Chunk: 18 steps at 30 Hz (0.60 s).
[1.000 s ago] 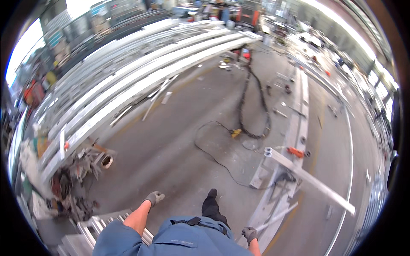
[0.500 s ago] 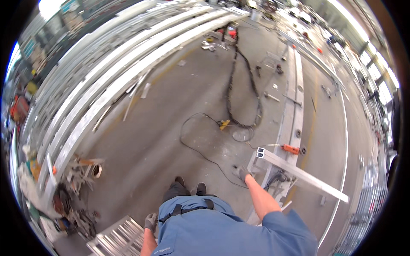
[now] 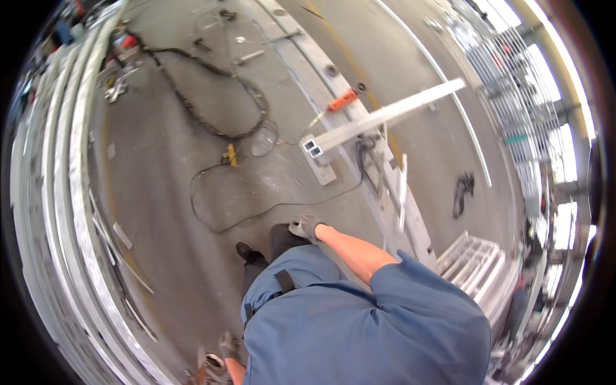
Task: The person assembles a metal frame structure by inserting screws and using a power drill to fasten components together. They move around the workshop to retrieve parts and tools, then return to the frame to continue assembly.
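Note:
My right hand (image 3: 306, 228), in a grey glove, hangs in front of my thigh with its fingers loosely bent and apart. Nothing shows in it. Low at my left side, my gloved left hand (image 3: 228, 346) is smeared by motion, so its fingers cannot be read. Ahead to the right, a square metal tube (image 3: 391, 115) with a two-chambered end lies across a long metal beam (image 3: 301, 61). An orange-bodied power tool (image 3: 342, 100) lies on the beam just beyond the tube. A dark tool (image 3: 366, 146) with a cable sits on the near side of the tube.
Long metal profiles (image 3: 80, 147) are stacked along the left. A black cable (image 3: 282, 204) loops over the floor to a yellow connector (image 3: 231, 155), with a thick dark hose (image 3: 186, 106) beyond. Metal frames (image 3: 471, 260) stand at the right. Offcuts (image 3: 122, 235) lie beside the stack.
My view has turned to the right, and the beam and tube now lie more directly ahead. My right hand has drawn in from beside the beam to my thigh.

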{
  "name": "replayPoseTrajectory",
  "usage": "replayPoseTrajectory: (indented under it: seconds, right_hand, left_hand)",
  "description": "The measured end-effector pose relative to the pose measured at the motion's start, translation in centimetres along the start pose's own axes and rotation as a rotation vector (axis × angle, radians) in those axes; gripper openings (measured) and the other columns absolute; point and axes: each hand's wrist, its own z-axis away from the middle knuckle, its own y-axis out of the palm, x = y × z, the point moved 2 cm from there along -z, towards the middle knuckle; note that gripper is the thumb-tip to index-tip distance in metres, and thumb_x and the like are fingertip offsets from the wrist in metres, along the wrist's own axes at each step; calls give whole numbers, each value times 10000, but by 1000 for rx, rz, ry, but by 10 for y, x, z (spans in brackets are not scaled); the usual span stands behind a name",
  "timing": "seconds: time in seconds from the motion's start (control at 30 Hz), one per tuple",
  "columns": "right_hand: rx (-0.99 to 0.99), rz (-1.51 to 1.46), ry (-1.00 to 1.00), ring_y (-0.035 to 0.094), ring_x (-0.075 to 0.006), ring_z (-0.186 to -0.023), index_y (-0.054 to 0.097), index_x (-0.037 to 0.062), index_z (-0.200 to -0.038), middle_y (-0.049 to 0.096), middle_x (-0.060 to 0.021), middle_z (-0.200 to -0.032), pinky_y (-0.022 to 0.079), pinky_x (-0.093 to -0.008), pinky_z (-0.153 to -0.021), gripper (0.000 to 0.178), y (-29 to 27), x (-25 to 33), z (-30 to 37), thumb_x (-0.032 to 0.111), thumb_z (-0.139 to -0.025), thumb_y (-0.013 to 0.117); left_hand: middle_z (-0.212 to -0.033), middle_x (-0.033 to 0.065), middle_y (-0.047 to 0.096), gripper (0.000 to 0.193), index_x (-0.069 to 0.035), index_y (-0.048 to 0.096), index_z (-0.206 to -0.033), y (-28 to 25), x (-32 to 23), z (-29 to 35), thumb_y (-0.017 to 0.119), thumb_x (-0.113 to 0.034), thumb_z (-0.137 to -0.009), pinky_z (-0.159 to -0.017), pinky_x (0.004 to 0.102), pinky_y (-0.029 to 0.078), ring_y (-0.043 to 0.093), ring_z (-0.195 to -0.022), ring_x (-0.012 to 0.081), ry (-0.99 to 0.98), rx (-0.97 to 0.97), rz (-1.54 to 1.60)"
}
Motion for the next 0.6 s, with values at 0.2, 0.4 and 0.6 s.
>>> replayPoseTrajectory:
  seconds: [0.2, 0.4, 0.6]
  right_hand:
    - [-89, -73, 225, 654, -359, -1126, 700, 159, -1219, 694, -157, -1209, 508, -446, -953, 453, 0, -83, -12, 442, -886, 582]
    - [-406, -249, 455, 663, -311, -1120, 658, 56, -1239, 681, -179, -1236, 517, -428, -945, 510, -33, -244, -94, 446, -912, 622]
    - [-361, -3, 804, 518, -335, -1328, 436, 54, -1470, 529, -161, -1455, 386, -442, -1123, 903, -141, -350, -181, 630, -814, 666]
  left_hand:
    - [-966, 19, 650, 420, -154, 564, -1212, -82, -185, -38, 580, -486, -955, -707, 343, 464, 603, -812, 170, 97, -240, 122]
    - [-975, 45, 664, 443, -78, 604, -1281, 72, -342, 40, 663, -356, -941, -799, 291, 485, 625, -910, 173, 256, -218, -154]
    - [-1183, 153, 698, 494, 14, 595, -1322, 279, -418, 130, 649, -301, -946, -956, 328, 497, 654, -1097, 207, 295, 62, -960]
